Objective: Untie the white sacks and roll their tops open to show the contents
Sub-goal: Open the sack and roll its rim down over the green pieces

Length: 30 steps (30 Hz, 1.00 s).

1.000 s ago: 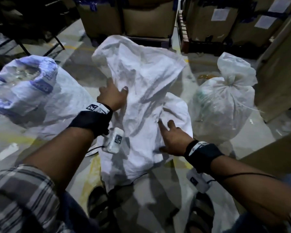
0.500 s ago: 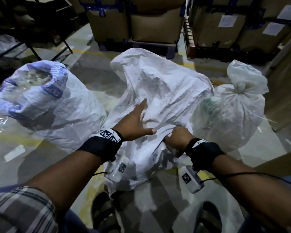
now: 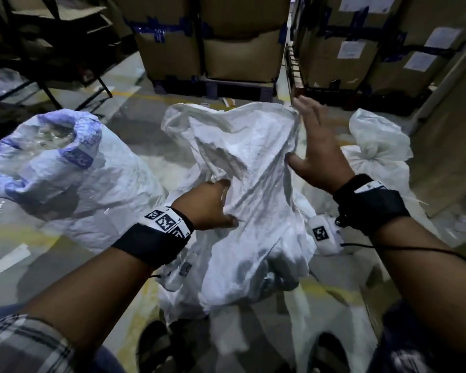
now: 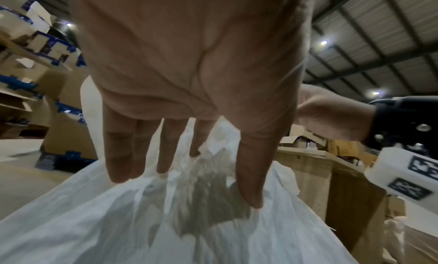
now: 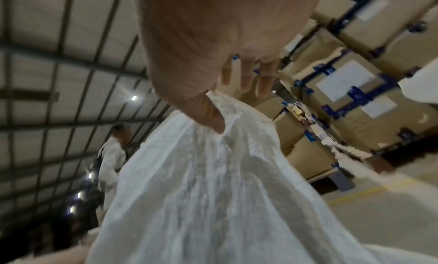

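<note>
concrete floor, stacked cardboard boxes

Before us the middle sack stands on the floor, with the left sack just beside it on its left and the right sack near on its right. Behind it we see stacked boxes on a pallet.
</note>
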Each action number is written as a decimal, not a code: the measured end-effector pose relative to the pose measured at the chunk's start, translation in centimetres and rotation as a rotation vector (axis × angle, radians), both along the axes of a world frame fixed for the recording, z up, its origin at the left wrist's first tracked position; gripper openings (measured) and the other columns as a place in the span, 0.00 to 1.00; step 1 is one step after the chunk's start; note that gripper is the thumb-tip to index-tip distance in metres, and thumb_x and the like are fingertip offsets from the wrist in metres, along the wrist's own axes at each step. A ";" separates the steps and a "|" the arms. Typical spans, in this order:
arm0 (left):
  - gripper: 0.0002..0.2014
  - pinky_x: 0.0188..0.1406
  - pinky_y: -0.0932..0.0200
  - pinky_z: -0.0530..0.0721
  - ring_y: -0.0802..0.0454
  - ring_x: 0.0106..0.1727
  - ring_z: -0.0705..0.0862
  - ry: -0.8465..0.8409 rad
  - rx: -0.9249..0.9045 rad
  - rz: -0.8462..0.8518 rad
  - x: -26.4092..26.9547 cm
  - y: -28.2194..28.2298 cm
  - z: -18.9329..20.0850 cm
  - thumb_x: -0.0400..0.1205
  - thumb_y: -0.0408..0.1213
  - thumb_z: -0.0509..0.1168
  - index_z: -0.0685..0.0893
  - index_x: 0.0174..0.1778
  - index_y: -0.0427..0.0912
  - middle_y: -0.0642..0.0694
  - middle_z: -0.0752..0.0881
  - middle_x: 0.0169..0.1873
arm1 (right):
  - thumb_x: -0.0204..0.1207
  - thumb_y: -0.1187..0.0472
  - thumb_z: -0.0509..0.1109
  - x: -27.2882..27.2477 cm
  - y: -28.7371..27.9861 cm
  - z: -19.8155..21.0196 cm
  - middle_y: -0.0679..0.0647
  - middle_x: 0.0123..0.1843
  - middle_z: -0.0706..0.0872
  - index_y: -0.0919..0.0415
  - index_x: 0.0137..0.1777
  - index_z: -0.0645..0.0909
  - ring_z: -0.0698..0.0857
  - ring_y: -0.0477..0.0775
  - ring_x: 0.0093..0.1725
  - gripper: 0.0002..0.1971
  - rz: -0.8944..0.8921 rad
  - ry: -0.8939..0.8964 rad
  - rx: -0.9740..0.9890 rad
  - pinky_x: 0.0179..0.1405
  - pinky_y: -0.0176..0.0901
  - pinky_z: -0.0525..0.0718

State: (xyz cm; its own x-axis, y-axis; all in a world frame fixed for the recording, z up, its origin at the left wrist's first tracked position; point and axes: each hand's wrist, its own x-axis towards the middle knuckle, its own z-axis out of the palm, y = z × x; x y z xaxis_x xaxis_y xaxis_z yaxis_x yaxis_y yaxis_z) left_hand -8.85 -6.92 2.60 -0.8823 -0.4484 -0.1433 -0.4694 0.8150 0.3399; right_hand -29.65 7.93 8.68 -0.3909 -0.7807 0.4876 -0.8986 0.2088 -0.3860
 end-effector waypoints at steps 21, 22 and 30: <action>0.23 0.68 0.49 0.76 0.45 0.71 0.79 0.573 -0.532 -0.322 2.2 3.5 12.5 0.77 0.50 0.73 0.82 0.67 0.47 0.49 0.88 0.59 | 0.67 0.69 0.70 7.3 2.1 4.8 0.57 0.48 0.86 0.62 0.52 0.81 0.83 0.65 0.46 0.12 0.183 0.518 0.039 0.48 0.54 0.78; 0.19 0.56 0.54 0.77 0.45 0.63 0.83 0.569 -0.525 -0.318 2.5 3.4 12.6 0.76 0.49 0.75 0.84 0.60 0.47 0.50 0.89 0.52 | 0.69 0.68 0.71 7.6 2.5 5.2 0.57 0.49 0.85 0.62 0.53 0.81 0.82 0.66 0.45 0.13 0.198 0.481 0.058 0.43 0.54 0.79; 0.20 0.29 0.59 0.63 0.42 0.37 0.81 0.516 -0.600 -0.132 4.4 2.4 12.3 0.72 0.46 0.74 0.65 0.36 0.53 0.59 0.71 0.36 | 0.70 0.67 0.74 5.3 5.2 5.6 0.54 0.39 0.79 0.63 0.43 0.77 0.81 0.65 0.43 0.07 0.115 0.221 0.194 0.40 0.57 0.79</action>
